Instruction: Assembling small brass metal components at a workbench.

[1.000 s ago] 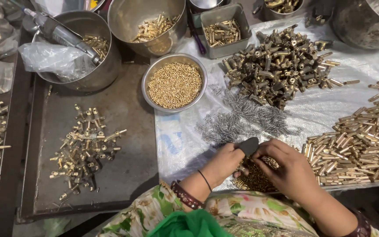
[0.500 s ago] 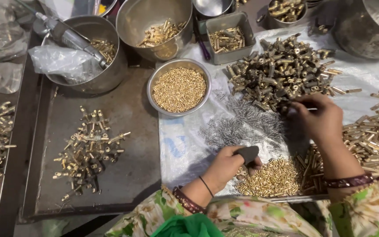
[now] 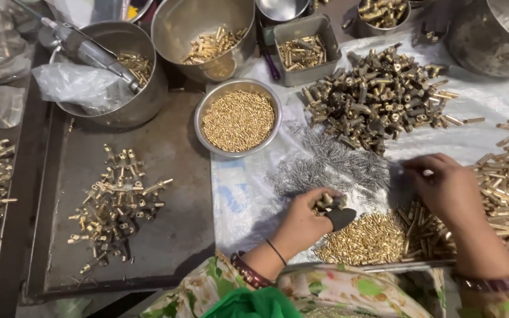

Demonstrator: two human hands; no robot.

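Soft overhead light, slight blur

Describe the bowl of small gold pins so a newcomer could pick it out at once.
Start at the white sheet covering the right of the table. At its upper left corner sits a round metal bowl of fine gold pins. The other bowls are deeper and hold only a few larger brass pieces.

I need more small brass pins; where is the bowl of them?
In the head view the bowl sits left of centre, on the white sheet's upper left corner, beyond the left hand and beside the dark tray.
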